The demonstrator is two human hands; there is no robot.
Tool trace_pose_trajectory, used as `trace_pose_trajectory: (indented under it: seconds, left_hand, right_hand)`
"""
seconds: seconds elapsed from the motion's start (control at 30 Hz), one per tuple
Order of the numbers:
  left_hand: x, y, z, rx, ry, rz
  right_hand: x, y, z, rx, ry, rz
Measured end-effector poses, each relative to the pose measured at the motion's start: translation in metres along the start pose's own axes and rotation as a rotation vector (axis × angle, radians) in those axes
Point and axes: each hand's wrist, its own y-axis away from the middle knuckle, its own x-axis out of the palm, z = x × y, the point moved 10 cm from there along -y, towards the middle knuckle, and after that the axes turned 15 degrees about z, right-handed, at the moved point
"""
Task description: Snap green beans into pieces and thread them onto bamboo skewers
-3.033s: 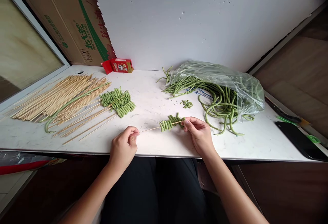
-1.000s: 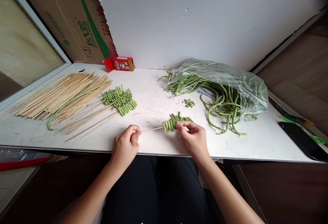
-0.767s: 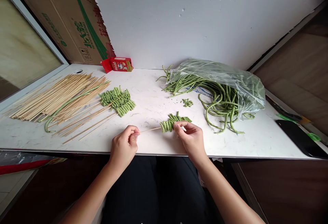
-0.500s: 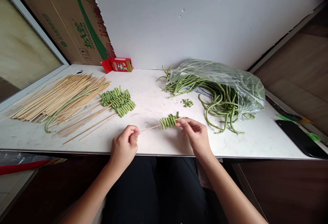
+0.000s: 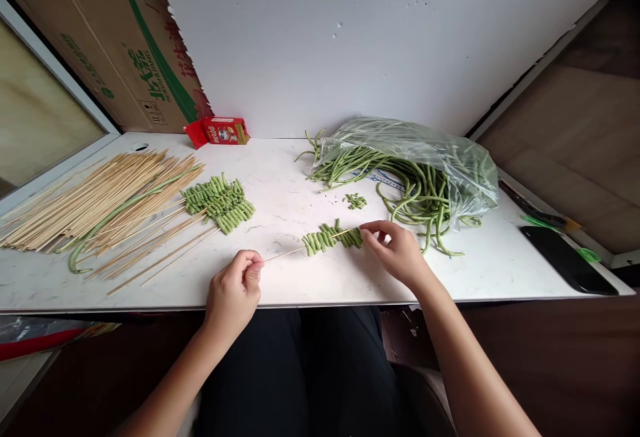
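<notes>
My left hand (image 5: 235,290) is closed in a pinch on the blunt end of a thin wooden skewer (image 5: 283,255). Several short green bean pieces (image 5: 317,243) are threaded side by side toward its far end. Beyond and under the skewer's tip lie loose cut bean pieces (image 5: 351,239) on the table. At their right end is my right hand (image 5: 393,248), its thumb and fingers drawn together against the pieces; what lies between the fingertips is hidden. Left of the hands, finished bean skewers (image 5: 219,200) rest in a stack, their bare sticks pointing toward the lower left.
Many bare skewers (image 5: 95,197) are spread at the left, with one long bean (image 5: 125,205) across them. Long green beans (image 5: 425,190) spill from a clear plastic bag (image 5: 450,150). Bean trimmings (image 5: 355,201), a red box (image 5: 227,131) and a black phone (image 5: 567,260) also lie there.
My right hand has left the skewer's tip and moved right to the loose bean pieces. The left hand still holds the skewer. The whole view has shifted slightly.
</notes>
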Motion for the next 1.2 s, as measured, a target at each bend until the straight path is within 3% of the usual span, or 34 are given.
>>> trace_pose_trajectory:
  seconds: [0.1, 0.4, 0.73, 1.2]
  left_hand:
    - [0.001, 0.000, 0.001, -0.001, -0.022, 0.000]
    - [0.002, -0.001, 0.003, -0.009, -0.027, 0.007]
    - [0.001, 0.000, 0.001, -0.011, -0.012, 0.016]
    - [0.002, -0.002, 0.000, -0.003, -0.044, 0.011]
  right_hand:
    - [0.005, 0.001, 0.004, -0.038, 0.080, 0.050]
    - [-0.008, 0.001, -0.007, -0.036, 0.125, -0.150]
    - [-0.001, 0.000, -0.009, -0.010, 0.172, -0.080]
    - [0.003, -0.002, -0.008, -0.033, -0.007, -0.001]
